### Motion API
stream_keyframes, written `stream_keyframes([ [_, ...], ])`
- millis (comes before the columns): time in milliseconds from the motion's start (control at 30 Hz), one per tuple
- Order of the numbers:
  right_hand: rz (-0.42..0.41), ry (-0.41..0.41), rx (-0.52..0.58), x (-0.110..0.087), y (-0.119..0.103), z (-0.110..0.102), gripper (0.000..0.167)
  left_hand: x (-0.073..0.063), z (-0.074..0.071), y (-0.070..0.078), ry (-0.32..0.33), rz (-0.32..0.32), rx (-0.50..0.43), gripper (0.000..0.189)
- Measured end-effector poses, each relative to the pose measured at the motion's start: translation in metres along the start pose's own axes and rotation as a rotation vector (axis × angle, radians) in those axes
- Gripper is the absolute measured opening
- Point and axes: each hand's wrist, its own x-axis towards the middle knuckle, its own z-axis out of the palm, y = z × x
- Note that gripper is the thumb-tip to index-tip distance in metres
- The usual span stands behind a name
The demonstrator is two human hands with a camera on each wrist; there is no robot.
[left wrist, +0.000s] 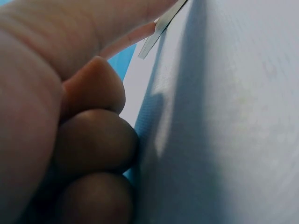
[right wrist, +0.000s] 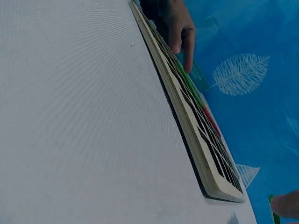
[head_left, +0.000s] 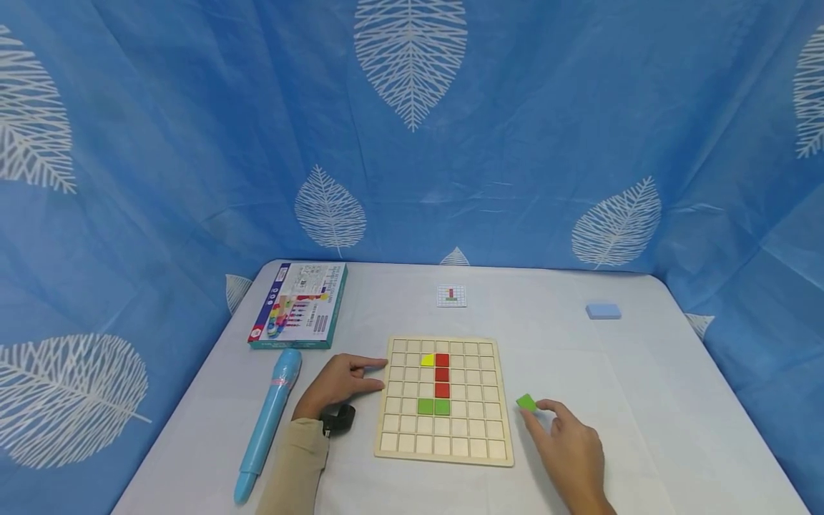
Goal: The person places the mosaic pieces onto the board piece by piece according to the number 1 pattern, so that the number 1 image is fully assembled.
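A wooden grid board (head_left: 444, 458) lies flat on the table. One yellow piece (head_left: 428, 360) with a rounded corner, a column of red square tiles (head_left: 441, 374) and two green square tiles (head_left: 425, 406) sit in its cells. My left hand (head_left: 341, 383) touches the board's left edge with extended thumb and index finger; its other fingers are curled under, as the left wrist view shows. To the right of the board, my right hand (head_left: 569, 447) pinches a green square tile (head_left: 526, 402) between thumb and index finger. Part of that tile (right wrist: 274, 214) also shows in the right wrist view.
A small pattern card (head_left: 452, 295) lies behind the board. At the back left is a printed box (head_left: 299, 307), with a light blue tube-shaped object (head_left: 267, 425) in front of it. A blue block (head_left: 604, 312) lies at the back right. Blue leaf-patterned cloth (head_left: 489, 179) surrounds the table.
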Motion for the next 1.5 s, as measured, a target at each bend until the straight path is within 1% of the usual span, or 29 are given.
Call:
stream_keyframes([
  [333,-0.071,0.027,0.046,-0.001,-0.012,0.004,0.026,-0.001,0.000,0.002,0.002,-0.018,0.011,0.044],
  [600,-0.068,-0.028,0.057,-0.002,-0.020,0.007,0.024,-0.001,-0.001,0.002,0.002,-0.020,0.016,0.044],
  [700,-0.086,-0.042,0.058,-0.003,-0.023,0.009,0.024,-0.001,-0.001,0.003,0.001,-0.020,0.013,0.044],
  [800,-0.130,-0.042,0.065,-0.004,-0.025,0.011,0.023,-0.001,0.000,0.003,0.001,-0.023,0.015,0.044],
  [967,-0.258,-0.018,0.094,-0.004,-0.027,0.016,0.023,-0.002,0.000,0.003,0.007,-0.026,0.025,0.044],
  [1067,-0.304,-0.019,0.100,-0.004,-0.029,0.019,0.024,-0.002,0.000,0.003,0.008,-0.031,0.027,0.043],
  [1167,-0.314,-0.035,0.104,-0.004,-0.032,0.021,0.023,-0.002,0.000,0.002,0.006,-0.023,0.024,0.044],
  [1367,-0.320,-0.064,0.103,-0.004,-0.037,0.024,0.024,-0.001,0.000,0.003,0.001,-0.026,0.022,0.045],
  [1500,-0.319,-0.114,0.098,-0.003,-0.041,0.027,0.024,-0.002,0.001,0.002,0.006,-0.045,0.013,0.044],
])
